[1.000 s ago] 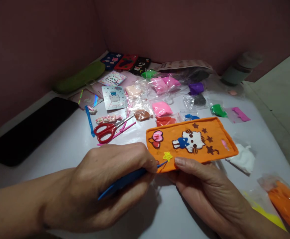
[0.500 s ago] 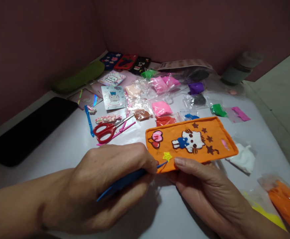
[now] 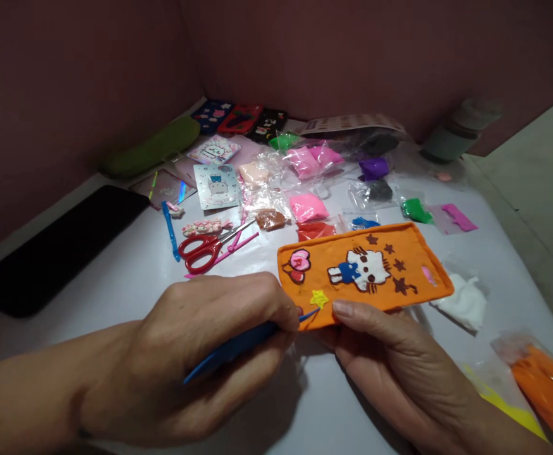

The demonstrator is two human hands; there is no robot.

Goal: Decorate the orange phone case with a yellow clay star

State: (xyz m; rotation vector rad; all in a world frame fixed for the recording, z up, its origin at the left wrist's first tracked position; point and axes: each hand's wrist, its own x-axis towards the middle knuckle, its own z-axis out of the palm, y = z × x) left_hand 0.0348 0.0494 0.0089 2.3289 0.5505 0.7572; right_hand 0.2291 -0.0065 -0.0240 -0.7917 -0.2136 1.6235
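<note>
My left hand (image 3: 210,354) is closed round a blue pointed tool (image 3: 238,344), whose thin tip touches the lower edge of a yellow star (image 3: 319,299). That star lies on an orange clay-covered panel (image 3: 323,253), tilted above the table. Gripping the panel's lower edge is my right hand (image 3: 390,354), thumb on the front and fingers mostly hidden behind. A white cat figure (image 3: 371,266) in blue, pink and red balloons (image 3: 299,262) and several brown stars (image 3: 400,285) decorate the panel.
Red-handled scissors (image 3: 200,251) and a blue stick (image 3: 170,234) lie left of the panel. Behind it are clay packets (image 3: 308,207). A black slab (image 3: 62,246) is at left, a bottle (image 3: 456,133) at back right, white clay (image 3: 463,300) and orange clay (image 3: 546,385) at right.
</note>
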